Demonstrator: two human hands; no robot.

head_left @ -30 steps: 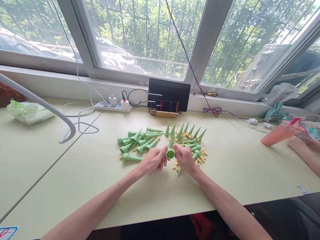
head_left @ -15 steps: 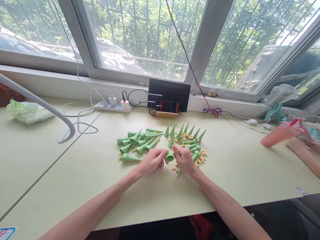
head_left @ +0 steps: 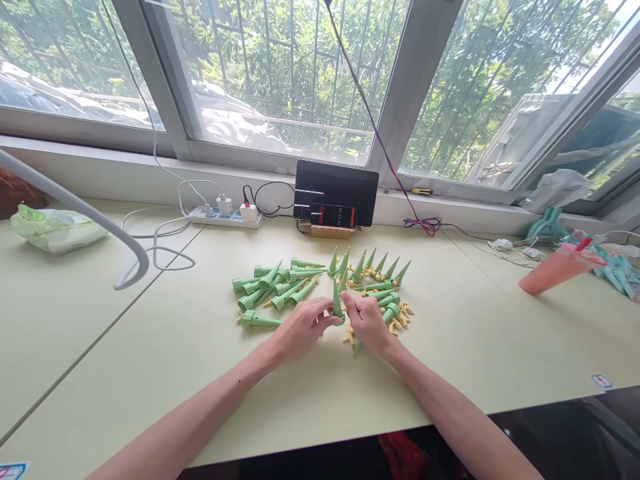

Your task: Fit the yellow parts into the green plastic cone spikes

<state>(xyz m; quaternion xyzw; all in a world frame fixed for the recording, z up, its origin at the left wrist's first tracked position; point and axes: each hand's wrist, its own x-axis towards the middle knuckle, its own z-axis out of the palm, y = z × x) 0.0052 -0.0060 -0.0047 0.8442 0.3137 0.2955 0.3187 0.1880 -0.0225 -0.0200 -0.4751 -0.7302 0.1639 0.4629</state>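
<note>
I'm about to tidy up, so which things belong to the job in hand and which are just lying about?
Job: green spike in left hand; other green spikes; yellow pieces.

Apparently just lying about: drink cup; power strip; plastic bag.

There is one held green cone [head_left: 337, 299], about eight standing cones [head_left: 401, 273], roughly a dozen cones lying at left [head_left: 260, 320] and around five lying at right [head_left: 391, 313]. Yellow pegs [head_left: 349, 339] overlap too much to count. One phone [head_left: 333, 215], one cup [head_left: 557, 270], one power strip [head_left: 200, 215].
</note>
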